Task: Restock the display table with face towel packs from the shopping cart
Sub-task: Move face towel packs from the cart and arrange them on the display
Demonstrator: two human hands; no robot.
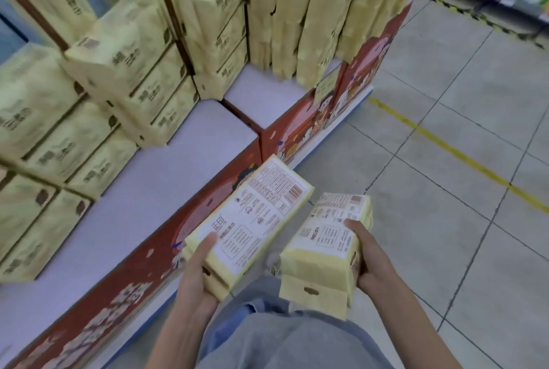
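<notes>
While held beside the tabletop, one face towel pack is clamped at its near end by the left grip, a second pack by the right grip; both are judged light and soft.

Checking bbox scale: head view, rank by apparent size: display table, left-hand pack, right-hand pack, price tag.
1. display table
2-3. left-hand pack and right-hand pack: look alike, not ranked
4. price tag, though farther from the camera

Stacked packs on display table at left, two held packs before it, floor right
</notes>
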